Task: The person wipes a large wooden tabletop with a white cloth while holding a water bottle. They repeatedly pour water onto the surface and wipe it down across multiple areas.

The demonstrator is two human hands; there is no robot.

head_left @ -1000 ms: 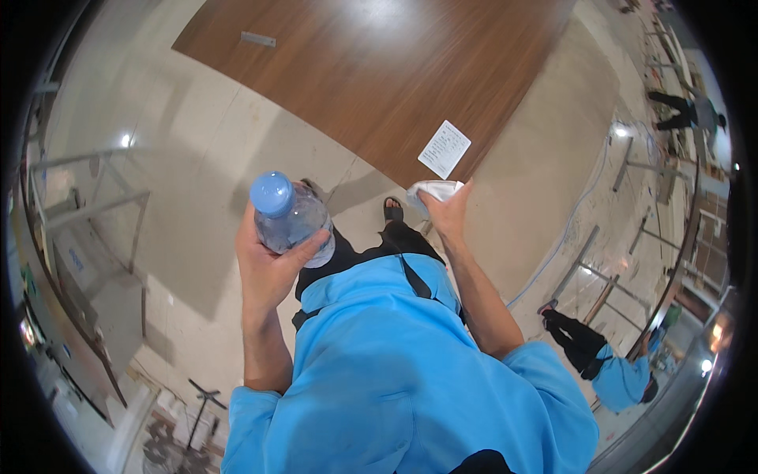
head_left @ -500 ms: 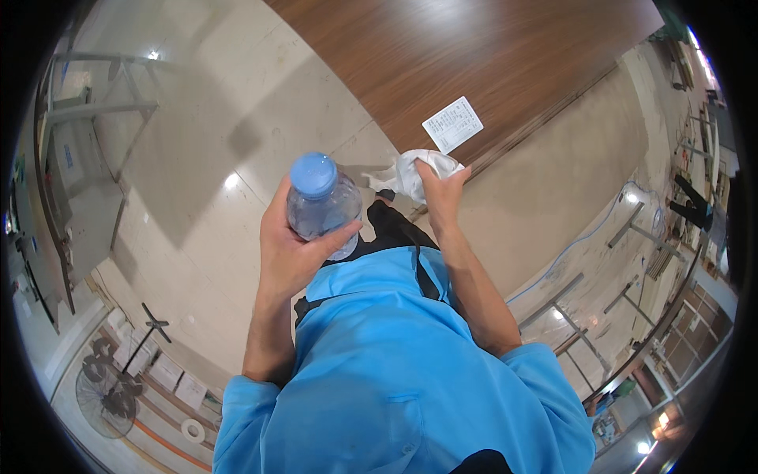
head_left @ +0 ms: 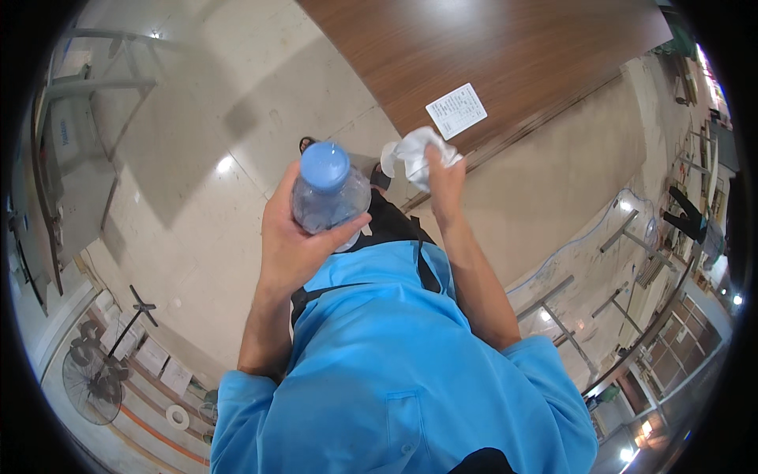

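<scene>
A clear plastic bottle (head_left: 335, 204) with a wide light-blue cap stands roughly upright in my left hand (head_left: 286, 237), whose fingers wrap round its body. My right hand (head_left: 448, 183) grips a crumpled white cloth (head_left: 422, 158), part of which hangs loose to the left. The cloth is held near the corner of a brown wood-grain table (head_left: 505, 47). On that table, close to the corner, lies a white printed card (head_left: 455, 111); neither hand touches it.
A grey metal frame (head_left: 103, 83) stands at the far left. A black fan (head_left: 96, 383) is at the lower left, beside a white roll (head_left: 178, 417). On the right, a blue cable (head_left: 564, 253) runs over the floor near metal leg frames (head_left: 557, 316). Another person (head_left: 699, 221) is at the far right.
My right hand has lifted the cloth slightly up, and its loose end has swung. The bottle has shifted a little up and to the right in my left hand's grip. The view has tilted slightly.
</scene>
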